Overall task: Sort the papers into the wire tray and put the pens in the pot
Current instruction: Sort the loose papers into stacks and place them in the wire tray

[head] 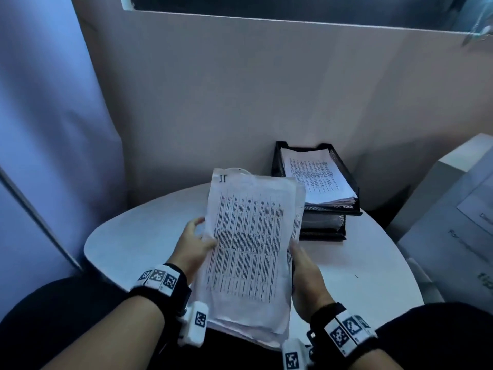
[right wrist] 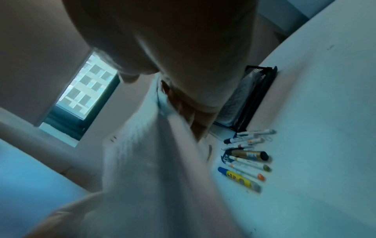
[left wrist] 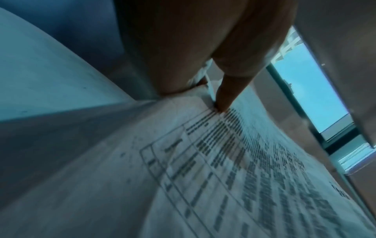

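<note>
Left hand [head: 193,245]: grips the left long edge of a thick sheaf of papers [head: 248,252], thumb [left wrist: 223,95] pressed on the printed top sheet, fingers curled behind. Sheaf held tilted above the near edge of the round white table [head: 138,236].

Sheaf: several sheets, edges uneven at the bottom; exact count cannot be told. Top sheet carries a dense printed table in columns, too blurred to read. The mark "II" stands at its upper left corner. One sheet peeks out along the right side.

Right hand [head: 306,276]: holds the right long edge of the same sheaf, thumb on the front, fingers [right wrist: 195,116] tucked behind the paper. Both wrists wear black bands with white square code tags.

Pens [right wrist: 246,159]: seen only from the right wrist view, a loose cluster lying on the table just in front of the tray; about eight or nine, roughly parallel. One gold-barrelled, one blue and yellow, several white. Labels unreadable.

Wire tray [head: 344,166]: black mesh, two tiers stacked, at the back of the table against the wall. Top tier holds a stack of printed papers; lower tier looks dark, contents unclear.

Far right: pale box [head: 453,209] with partial, unreadable lettering.
</note>
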